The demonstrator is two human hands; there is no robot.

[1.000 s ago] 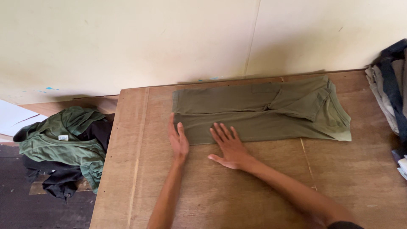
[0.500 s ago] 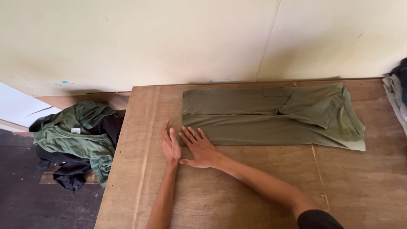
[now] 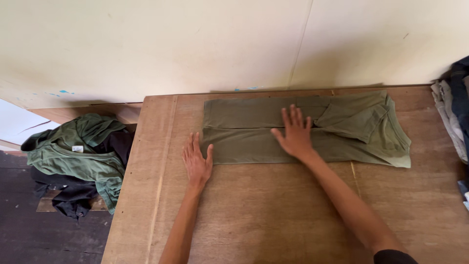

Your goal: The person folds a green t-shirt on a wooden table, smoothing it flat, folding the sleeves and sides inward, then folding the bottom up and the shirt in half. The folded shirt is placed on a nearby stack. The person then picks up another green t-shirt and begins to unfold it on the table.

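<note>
A view from above of a wooden desk pushed against a pale cream wall. An olive-green T-shirt, folded lengthwise into a long narrow strip, lies flat along the far edge of the desk, just in front of the wall, with its sleeves folded in at the right end. The person's left hand rests palm down, open, fingers together, on the bare wood at the shirt's near left corner, its thumb touching the cloth. The right hand lies flat and open on the middle of the shirt, fingers spread and pointing toward the wall. Both forearms stretch up from the bottom of the view. To the left, below the desk, a heap of green and black clothes lies rumpled. At the right edge, a stack of folded garments in grey and dark blue is partly in view.
</note>
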